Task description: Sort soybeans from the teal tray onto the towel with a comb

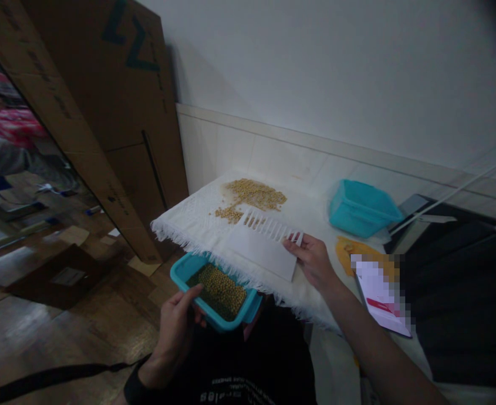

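Head view's got the right grip (307,256) pinched on a slotted scoop (264,247), loose beans (258,194) on the bench (192,222) ahead-left of it, and the left grip (175,320) clamped thumb-over-rim on a blue tub (254,308) of beans.

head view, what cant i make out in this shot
All in the head view:
Left hand: some fingers, hidden by the turquoise tub.
The tub's far rim: partly covered by the fringed cloth.
Right hand: fingertips underneath, hidden by the white slotted plate.
Rear turquoise box: its bottom, mostly hidden by its near wall.
Pale flat item: print lost to pixelation.
Person at left: cut off by the left edge and blurred.
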A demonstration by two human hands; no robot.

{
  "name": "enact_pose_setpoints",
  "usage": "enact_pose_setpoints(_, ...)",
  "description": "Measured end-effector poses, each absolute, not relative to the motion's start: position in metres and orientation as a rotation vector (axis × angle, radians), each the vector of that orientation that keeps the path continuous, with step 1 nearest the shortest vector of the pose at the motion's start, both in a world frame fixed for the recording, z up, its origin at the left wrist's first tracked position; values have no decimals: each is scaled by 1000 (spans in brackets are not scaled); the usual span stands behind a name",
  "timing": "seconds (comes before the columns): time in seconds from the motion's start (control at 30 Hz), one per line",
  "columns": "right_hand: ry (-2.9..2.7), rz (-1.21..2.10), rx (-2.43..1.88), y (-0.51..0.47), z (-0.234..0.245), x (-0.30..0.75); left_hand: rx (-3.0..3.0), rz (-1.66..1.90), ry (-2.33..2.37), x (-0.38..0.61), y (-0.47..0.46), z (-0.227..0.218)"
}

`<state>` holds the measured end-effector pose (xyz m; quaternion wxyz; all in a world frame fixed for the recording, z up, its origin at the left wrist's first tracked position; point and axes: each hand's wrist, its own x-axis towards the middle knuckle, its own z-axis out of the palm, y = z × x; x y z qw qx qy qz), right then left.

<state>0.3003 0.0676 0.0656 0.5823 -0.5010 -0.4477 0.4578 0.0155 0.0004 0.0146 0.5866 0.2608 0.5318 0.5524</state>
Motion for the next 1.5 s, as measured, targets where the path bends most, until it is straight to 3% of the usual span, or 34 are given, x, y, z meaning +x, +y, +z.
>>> enact_pose_setpoints(0.43,-976,688,-1256,72,66,305,650,1282,1249,15,0,14)
enact_pose_setpoints(1.5,-1209,456,-1378,70,71,307,632,1281,1236,11,2,9)
